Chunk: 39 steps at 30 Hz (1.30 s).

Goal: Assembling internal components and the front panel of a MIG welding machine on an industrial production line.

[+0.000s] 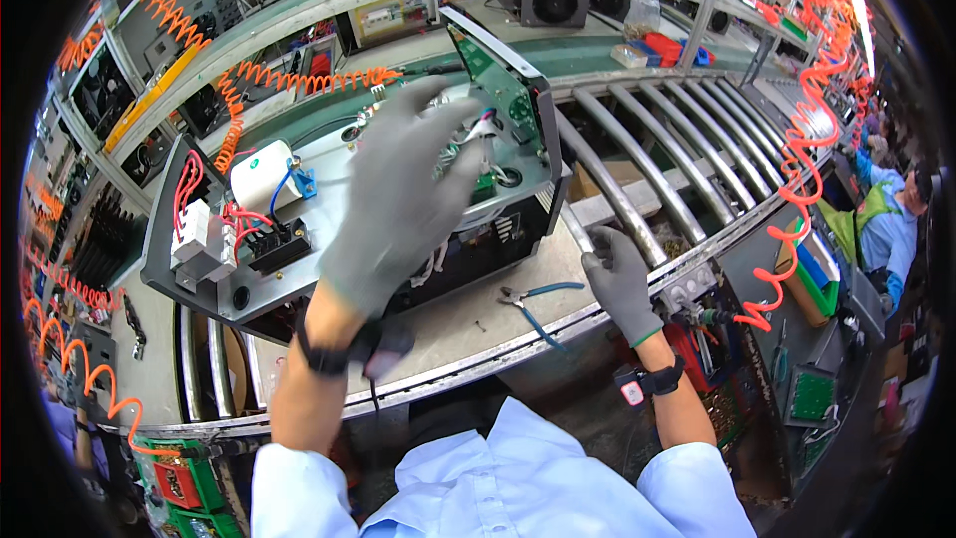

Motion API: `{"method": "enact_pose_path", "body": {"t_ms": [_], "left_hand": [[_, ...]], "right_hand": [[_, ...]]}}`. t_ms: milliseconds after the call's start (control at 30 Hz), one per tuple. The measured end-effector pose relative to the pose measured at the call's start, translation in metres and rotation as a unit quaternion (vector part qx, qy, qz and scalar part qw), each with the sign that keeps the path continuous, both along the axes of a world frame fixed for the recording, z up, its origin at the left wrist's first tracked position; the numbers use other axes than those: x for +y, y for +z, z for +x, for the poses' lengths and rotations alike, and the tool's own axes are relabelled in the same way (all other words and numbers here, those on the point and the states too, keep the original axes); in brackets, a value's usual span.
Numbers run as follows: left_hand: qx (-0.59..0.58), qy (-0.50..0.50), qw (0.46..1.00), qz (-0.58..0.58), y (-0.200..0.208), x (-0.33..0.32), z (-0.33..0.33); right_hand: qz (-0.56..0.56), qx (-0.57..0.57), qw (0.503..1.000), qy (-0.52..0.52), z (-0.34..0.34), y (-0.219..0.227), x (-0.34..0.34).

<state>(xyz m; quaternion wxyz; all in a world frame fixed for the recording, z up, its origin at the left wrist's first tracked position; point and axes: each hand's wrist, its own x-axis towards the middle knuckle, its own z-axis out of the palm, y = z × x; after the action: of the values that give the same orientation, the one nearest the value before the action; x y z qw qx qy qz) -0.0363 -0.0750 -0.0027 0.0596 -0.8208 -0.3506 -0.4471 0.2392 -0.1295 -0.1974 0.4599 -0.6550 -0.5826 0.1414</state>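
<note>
My left hand [403, 189], in a grey glove, is held over an open metal chassis [334, 239] with its fingers apart. It hides part of the wiring inside. A white rounded component [264, 174], white connector blocks [191, 237] and red wires [187, 179] sit on the chassis's left side. At its right end stands an upright panel [546, 115]. My right hand [619, 284], also gloved, is at the bench edge by the metal rollers, fingers curled together; whatever they may hold is hidden. Blue-handled pliers [515, 296] lie on the bench between my hands.
A roller conveyor [662, 139] runs off to the right. Orange coiled hoses [807, 149] hang on both sides. Beyond the chassis runs a shelf [329, 5]. Green bins [194, 478] stand at lower left. Another person [891, 219] in blue is at far right.
</note>
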Motion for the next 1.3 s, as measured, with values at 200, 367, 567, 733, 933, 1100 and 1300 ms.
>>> {"method": "enact_pose_path", "body": {"t_ms": [200,367,567,733,933,1100,1300], "left_hand": [[-0.236,0.143,0.959,-0.066,-0.088,-0.106,-0.059],[-0.06,0.08,0.9,-0.425,-0.194,-0.123,-0.047],[0.049,0.099,0.946,-0.305,-0.266,-0.092,-0.006],[0.055,0.086,0.948,-0.301,-0.272,-0.084,-0.004],[0.068,0.199,0.939,-0.273,-0.26,-0.11,-0.072],[0.099,0.22,0.92,-0.309,-0.261,-0.116,-0.107],[-0.05,0.289,0.938,-0.187,-0.228,-0.135,-0.123]], "right_hand": [[-0.067,-0.074,0.985,0.138,-0.009,-0.022,-0.017],[-0.071,-0.138,0.969,0.191,-0.046,-0.041,-0.029],[-0.048,-0.15,0.969,0.19,-0.069,-0.047,-0.034],[-0.031,-0.157,0.975,0.154,-0.057,-0.042,-0.039],[0.004,-0.137,0.987,0.082,-0.012,-0.023,-0.021],[-0.016,-0.176,0.982,0.074,0.008,-0.027,-0.01],[-0.065,-0.084,0.993,0.049,0.02,-0.02,-0.01]]}}
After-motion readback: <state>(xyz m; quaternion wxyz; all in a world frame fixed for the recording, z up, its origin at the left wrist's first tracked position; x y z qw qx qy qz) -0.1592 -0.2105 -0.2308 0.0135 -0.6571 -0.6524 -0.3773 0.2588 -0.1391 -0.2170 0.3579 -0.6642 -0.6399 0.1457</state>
